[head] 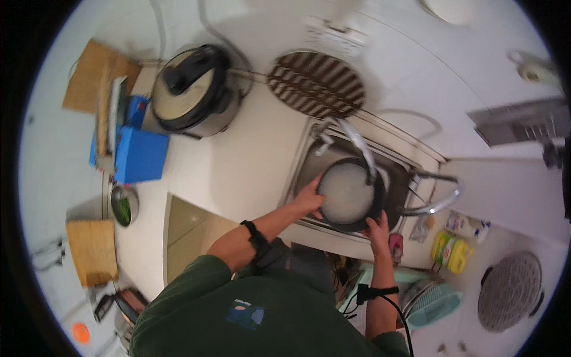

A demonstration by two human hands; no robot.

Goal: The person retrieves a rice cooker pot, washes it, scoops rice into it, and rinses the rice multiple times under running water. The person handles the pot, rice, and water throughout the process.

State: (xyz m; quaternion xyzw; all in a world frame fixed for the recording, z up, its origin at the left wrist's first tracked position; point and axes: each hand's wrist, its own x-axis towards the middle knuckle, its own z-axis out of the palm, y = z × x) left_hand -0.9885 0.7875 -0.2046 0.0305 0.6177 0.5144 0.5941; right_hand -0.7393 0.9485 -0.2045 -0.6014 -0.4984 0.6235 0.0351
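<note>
A dark round pot [378, 196], likely the inner pot of a cooker, is held over the stainless steel sink [308, 167]. Cloudy whitish liquid [347, 192] fills much of it; whatever lies beneath the surface is hidden. My left hand [312, 196] grips the pot's left rim, thumb on the inner side. At the lower right rim, my right hand [377, 226] has hold of the same pot. The curved faucet spout [360, 145] reaches over the pot's upper right edge. I cannot tell whether water runs from it.
An electric pressure cooker [194, 96] stands on the counter [250, 147] at left, near a blue box [142, 154] and a metal bowl of greens [124, 207]. A striped round mat [317, 84] leans behind the sink. Right of it are a metal rail [439, 203] and a yellow bottle [450, 252].
</note>
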